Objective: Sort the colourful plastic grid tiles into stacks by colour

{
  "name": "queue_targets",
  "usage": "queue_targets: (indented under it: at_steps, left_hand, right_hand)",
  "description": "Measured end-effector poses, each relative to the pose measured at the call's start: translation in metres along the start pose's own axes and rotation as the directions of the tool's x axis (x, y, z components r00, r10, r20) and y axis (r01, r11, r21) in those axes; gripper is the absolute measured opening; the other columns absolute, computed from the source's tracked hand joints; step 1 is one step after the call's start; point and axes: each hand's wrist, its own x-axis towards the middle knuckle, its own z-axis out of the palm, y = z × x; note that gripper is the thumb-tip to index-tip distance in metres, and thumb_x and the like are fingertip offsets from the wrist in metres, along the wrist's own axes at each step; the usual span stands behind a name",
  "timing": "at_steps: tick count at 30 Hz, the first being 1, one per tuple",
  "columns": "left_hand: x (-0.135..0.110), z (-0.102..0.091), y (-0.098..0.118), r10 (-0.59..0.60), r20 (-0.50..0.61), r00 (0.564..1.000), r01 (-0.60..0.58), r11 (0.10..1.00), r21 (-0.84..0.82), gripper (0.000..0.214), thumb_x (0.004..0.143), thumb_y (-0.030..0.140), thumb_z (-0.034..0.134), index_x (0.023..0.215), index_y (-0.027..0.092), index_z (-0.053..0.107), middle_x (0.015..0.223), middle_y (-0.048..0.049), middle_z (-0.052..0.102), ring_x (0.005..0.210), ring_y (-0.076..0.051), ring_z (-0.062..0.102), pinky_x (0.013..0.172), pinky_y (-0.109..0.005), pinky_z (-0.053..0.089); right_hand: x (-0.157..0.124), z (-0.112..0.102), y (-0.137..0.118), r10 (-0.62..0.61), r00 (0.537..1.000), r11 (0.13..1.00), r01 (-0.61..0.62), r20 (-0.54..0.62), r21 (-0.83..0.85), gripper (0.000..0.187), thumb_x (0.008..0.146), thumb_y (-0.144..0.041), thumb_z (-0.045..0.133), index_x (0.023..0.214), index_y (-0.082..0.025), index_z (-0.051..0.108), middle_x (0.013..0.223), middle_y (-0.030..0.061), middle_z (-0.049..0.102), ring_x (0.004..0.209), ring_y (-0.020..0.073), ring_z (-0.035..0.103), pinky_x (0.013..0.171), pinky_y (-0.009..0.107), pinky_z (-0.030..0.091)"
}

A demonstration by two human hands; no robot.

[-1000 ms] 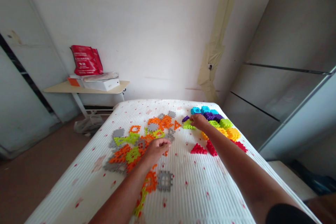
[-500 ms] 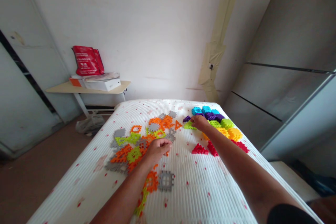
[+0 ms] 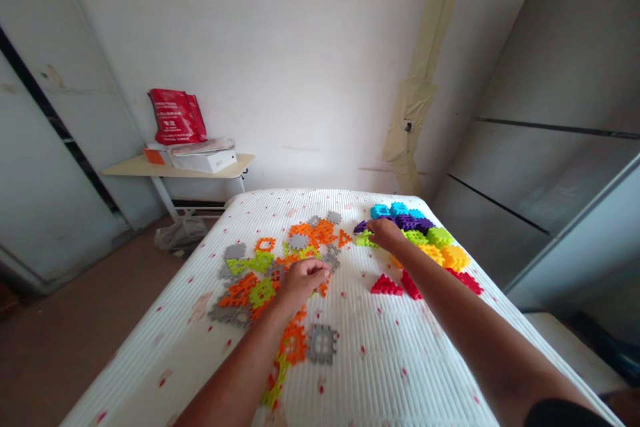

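My left hand (image 3: 304,280) hovers at the right side of a loose spread of flat toothed building pieces, its thumb and fingers pressed together. Whether anything is between them, I cannot make out. Around it lie orange pieces (image 3: 293,343), lime pieces (image 3: 262,292) and a grey windowed piece (image 3: 323,343). My right hand (image 3: 388,235) reaches to the colour-grouped pieces, fingers curled down by a small purple piece (image 3: 361,227) and a lime green piece (image 3: 367,239). Its fingertips are partly hidden, so any grip is unclear.
Beyond my right hand sit blue pieces (image 3: 380,211); yellow pieces (image 3: 455,257) and red triangular pieces (image 3: 387,285) lie nearer. The bed (image 3: 370,373) has a white ribbed cover. Behind it, a side table (image 3: 125,167) carries a red bag (image 3: 175,117) and boxes.
The whole view has shifted slightly, so everything appears a little further right. Both hands stay at nearly the same places over the pieces.
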Motion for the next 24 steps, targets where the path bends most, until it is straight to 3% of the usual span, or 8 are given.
queue_targets:
  at_steps: [3,5,7,10,13,18,24]
  left_hand:
    - [0.003,-0.017,0.003,0.109,-0.174,0.979,-0.092,0.991,0.101,0.026,0.07,0.034,0.053,0.084,0.016,0.066,0.062,0.0003,0.061,0.056,-0.013,0.053,0.056,-0.024,0.042]
    - [0.006,-0.031,0.001,0.212,-0.292,0.933,-0.126,0.95,0.287,0.022,0.072,0.03,0.05,0.081,0.018,0.067,0.073,-0.0028,0.067,0.07,-0.016,0.059,0.068,-0.027,0.045]
    - [0.01,-0.042,-0.004,0.306,-0.33,0.893,-0.106,0.856,0.506,0.022,0.074,0.024,0.048,0.08,0.018,0.068,0.084,-0.0051,0.069,0.081,-0.019,0.061,0.078,-0.029,0.044]
    - [0.013,-0.052,-0.014,0.381,-0.27,0.884,-0.063,0.67,0.74,0.027,0.075,0.017,0.045,0.086,0.019,0.07,0.094,-0.0075,0.069,0.093,-0.021,0.06,0.088,-0.031,0.041]
    - [0.015,-0.051,-0.021,0.374,-0.203,0.905,-0.047,0.563,0.825,0.031,0.076,0.015,0.045,0.095,0.018,0.069,0.101,-0.0088,0.069,0.1,-0.023,0.058,0.092,-0.033,0.039]
    - [0.016,-0.047,-0.027,0.301,-0.172,0.938,-0.003,0.501,0.865,0.034,0.08,0.017,0.043,0.105,0.019,0.066,0.109,-0.0081,0.067,0.104,-0.022,0.057,0.093,-0.032,0.038]
    - [0.014,-0.045,-0.025,0.279,-0.161,0.947,0.012,0.468,0.884,0.035,0.081,0.017,0.042,0.107,0.02,0.065,0.109,-0.0058,0.067,0.103,-0.022,0.057,0.092,-0.032,0.04]
  right_hand:
    - [-0.004,-0.008,-0.013,-0.053,0.998,0.998,0.054,-0.026,0.032,0.031,0.079,-0.017,0.056,0.109,-0.016,0.063,0.104,0.0084,0.067,0.095,0.0197,0.062,0.079,0.023,0.043]
    - [-0.008,-0.011,-0.027,-0.114,0.993,0.99,0.117,-0.039,0.079,0.028,0.08,-0.019,0.055,0.107,-0.018,0.064,0.103,0.0059,0.068,0.094,0.0175,0.062,0.079,0.021,0.042]
    - [-0.014,-0.011,-0.043,-0.171,0.984,0.975,0.177,-0.057,0.138,0.026,0.081,-0.02,0.055,0.104,-0.019,0.065,0.1,0.0047,0.069,0.091,0.0168,0.063,0.078,0.021,0.043]
    - [-0.022,-0.006,-0.073,-0.201,0.977,0.957,0.213,-0.077,0.198,0.025,0.082,-0.023,0.054,0.104,-0.021,0.065,0.101,0.0045,0.069,0.089,0.0172,0.063,0.075,0.023,0.044]
    - [-0.025,0.005,-0.104,-0.176,0.981,0.962,0.189,-0.082,0.198,0.025,0.083,-0.03,0.055,0.105,-0.023,0.064,0.101,0.0051,0.068,0.091,0.0185,0.063,0.074,0.025,0.045]
    - [-0.021,0.025,-0.139,-0.115,0.989,0.985,0.126,-0.093,0.117,0.038,0.079,-0.048,0.058,0.104,-0.019,0.06,0.098,0.0106,0.066,0.095,0.0237,0.06,0.071,0.031,0.048]
    - [-0.018,0.035,-0.151,-0.091,0.992,0.992,0.097,-0.083,0.079,0.033,0.081,-0.044,0.055,0.1,-0.018,0.06,0.096,0.0098,0.066,0.092,0.0228,0.06,0.072,0.031,0.048]
